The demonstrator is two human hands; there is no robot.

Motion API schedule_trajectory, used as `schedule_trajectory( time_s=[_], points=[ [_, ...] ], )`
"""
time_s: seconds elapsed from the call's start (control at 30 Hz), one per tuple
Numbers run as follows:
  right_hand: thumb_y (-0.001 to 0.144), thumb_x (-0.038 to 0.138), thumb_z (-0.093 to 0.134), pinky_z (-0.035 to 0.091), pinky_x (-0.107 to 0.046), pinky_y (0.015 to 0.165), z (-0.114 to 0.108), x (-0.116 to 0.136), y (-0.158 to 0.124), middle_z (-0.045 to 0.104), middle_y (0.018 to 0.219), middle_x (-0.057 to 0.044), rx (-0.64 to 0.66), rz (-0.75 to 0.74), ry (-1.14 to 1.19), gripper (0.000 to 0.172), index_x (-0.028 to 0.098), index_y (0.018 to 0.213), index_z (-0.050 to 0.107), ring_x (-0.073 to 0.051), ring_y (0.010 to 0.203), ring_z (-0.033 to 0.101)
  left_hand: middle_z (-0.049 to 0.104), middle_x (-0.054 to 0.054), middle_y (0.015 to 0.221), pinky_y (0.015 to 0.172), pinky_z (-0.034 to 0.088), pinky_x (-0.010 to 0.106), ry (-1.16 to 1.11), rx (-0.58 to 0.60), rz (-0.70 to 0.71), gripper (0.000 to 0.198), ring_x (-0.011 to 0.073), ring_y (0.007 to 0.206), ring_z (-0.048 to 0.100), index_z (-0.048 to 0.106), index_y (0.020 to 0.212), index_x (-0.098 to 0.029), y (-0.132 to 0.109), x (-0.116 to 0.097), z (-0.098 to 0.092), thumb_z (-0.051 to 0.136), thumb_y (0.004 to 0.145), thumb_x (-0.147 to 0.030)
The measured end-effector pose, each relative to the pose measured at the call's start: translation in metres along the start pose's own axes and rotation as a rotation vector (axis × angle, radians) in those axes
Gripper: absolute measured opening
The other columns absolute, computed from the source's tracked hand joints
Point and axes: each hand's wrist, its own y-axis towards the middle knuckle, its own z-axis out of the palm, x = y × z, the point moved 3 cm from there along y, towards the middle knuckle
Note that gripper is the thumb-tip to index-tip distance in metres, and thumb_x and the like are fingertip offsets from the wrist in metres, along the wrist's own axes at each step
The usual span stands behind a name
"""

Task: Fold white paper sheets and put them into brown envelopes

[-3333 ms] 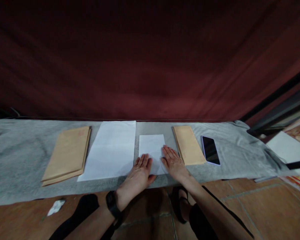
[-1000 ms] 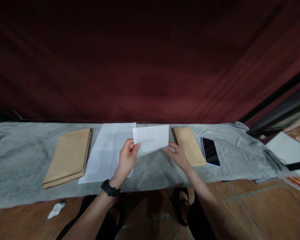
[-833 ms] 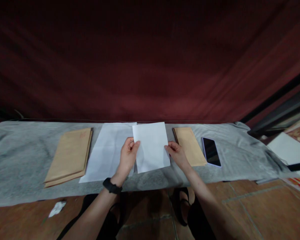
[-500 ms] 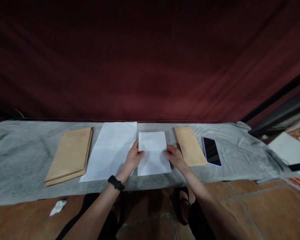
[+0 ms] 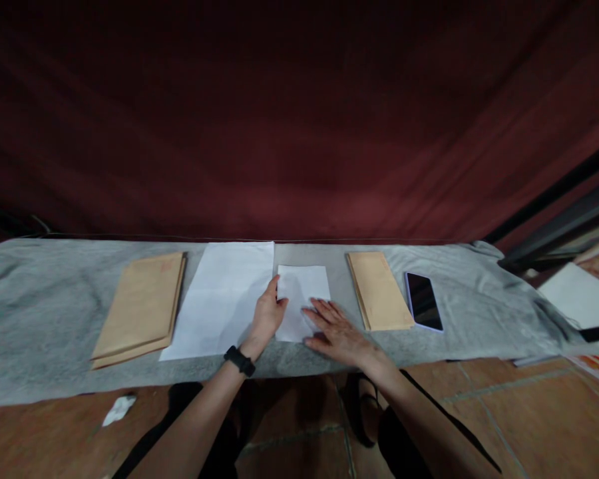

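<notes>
Fingers of the right hand [image 5: 338, 339], which half a second ago held the right edge of a small white sheet [image 5: 299, 283], are now spread open over its lower right part, gripping nothing. That leaves the sheet lying flatter on the grey cloth [image 5: 479, 306], steadied from above rather than held by both sides. At its left edge, the left hand [image 5: 268, 313] stays half curled, thumb lapping onto the paper and fingers along the side; whether they pinch it, I cannot tell. Just left of that hand lies a large white sheet [image 5: 224, 293], flat. Farther left rest wide brown envelopes [image 5: 140, 303], stacked slightly askew; to the right of the small sheet, apart from it, are narrower brown envelopes [image 5: 382, 293]. What either stack contains cannot be seen. Beyond the narrower ones, just beside them, lies a dark-screened phone [image 5: 424, 301].
</notes>
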Motion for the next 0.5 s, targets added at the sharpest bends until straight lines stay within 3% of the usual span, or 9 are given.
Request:
schedule_trajectory(
  time_s=[0.1, 0.3, 0.5],
  points=[
    [0.089, 0.050, 0.063, 0.019, -0.048, 0.122, 0.0032, 0.0038, -0.0086, 0.021, 0.162, -0.011, 0.060, -0.054, -0.041, 0.077, 0.023, 0.153, 0.030, -0.025, 0.150, 0.019, 0.070, 0.008, 0.109, 0.093, 0.052, 0.037, 0.023, -0.020, 0.008, 0.060, 0.0224, 0.100, 0.066, 0.048, 0.138, -0.016, 0.0009, 0.0015, 0.0006, 0.057, 0.079, -0.012],
    [0.093, 0.039, 0.059, 0.030, -0.044, 0.119, 0.0008, 0.0014, -0.0108, 0.041, 0.153, -0.015, -0.023, -0.075, -0.137, 0.059, 0.016, 0.146, 0.044, -0.025, 0.141, 0.038, 0.064, 0.010, 0.115, 0.093, 0.054, 0.037, 0.066, -0.088, 0.033, 0.058, 0.0223, 0.098, 0.066, 0.054, 0.133, -0.016, -0.0017, -0.0020, 0.0004, 0.059, 0.076, -0.007],
    [0.091, 0.044, 0.063, 0.035, -0.045, 0.116, 0.0011, 0.0078, -0.0103, 0.047, 0.148, -0.016, -0.053, -0.096, -0.194, 0.059, 0.015, 0.141, 0.049, -0.028, 0.136, 0.046, 0.058, 0.012, 0.125, 0.087, 0.057, 0.036, 0.008, -0.088, 0.013, 0.057, 0.0201, 0.093, 0.066, 0.054, 0.133, -0.016, -0.0010, 0.0031, -0.0012, 0.064, 0.077, -0.011]
  ],
)
